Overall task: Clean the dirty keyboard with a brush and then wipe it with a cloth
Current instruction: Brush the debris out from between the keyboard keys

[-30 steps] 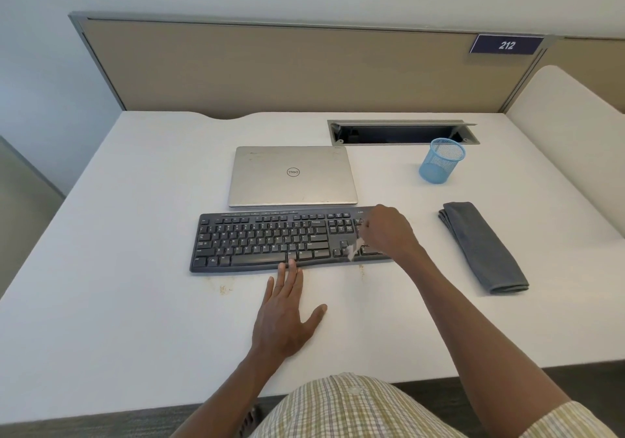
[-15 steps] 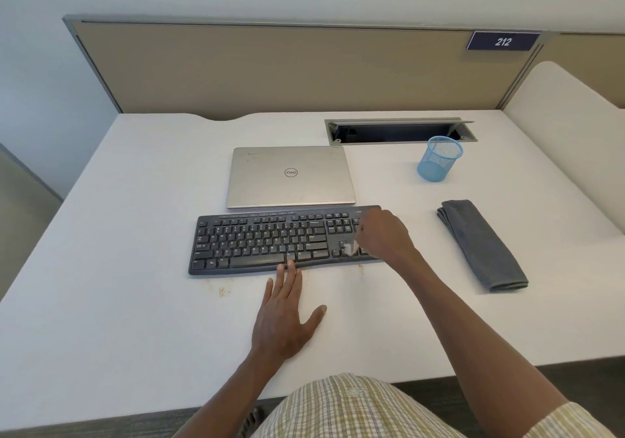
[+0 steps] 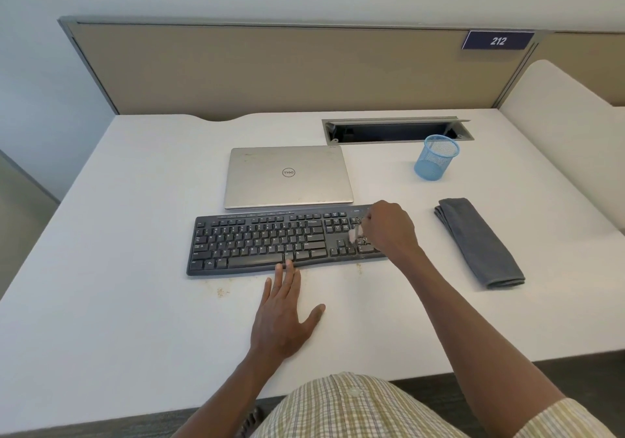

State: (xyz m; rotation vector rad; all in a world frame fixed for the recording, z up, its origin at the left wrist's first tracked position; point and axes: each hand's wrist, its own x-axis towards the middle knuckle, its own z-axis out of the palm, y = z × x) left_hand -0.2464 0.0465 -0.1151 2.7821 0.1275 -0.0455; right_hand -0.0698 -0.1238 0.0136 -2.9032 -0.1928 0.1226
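Note:
A black keyboard point(image 3: 263, 241) lies on the white desk point(image 3: 135, 302) in front of me. My right hand point(image 3: 389, 228) is over the number pad at the keyboard's right end, fingers curled around a small brush whose pale bristles point(image 3: 353, 234) touch the keys; the handle is hidden in the fist. My left hand point(image 3: 284, 316) lies flat on the desk, fingers straight, with the fingertips touching the keyboard's front edge below the space bar. A folded grey cloth point(image 3: 480, 241) lies to the right of the keyboard.
A shut silver laptop point(image 3: 287, 177) sits just behind the keyboard. A blue mesh cup point(image 3: 436, 162) stands at the back right, in front of an open cable slot point(image 3: 395, 131). Crumbs point(image 3: 221, 291) speckle the desk near the keyboard's front edge. A beige partition point(image 3: 287, 69) closes the back.
My right hand with the brush has moved a little away from me across the number pad, from its front rows toward the back. My left hand has stayed in place.

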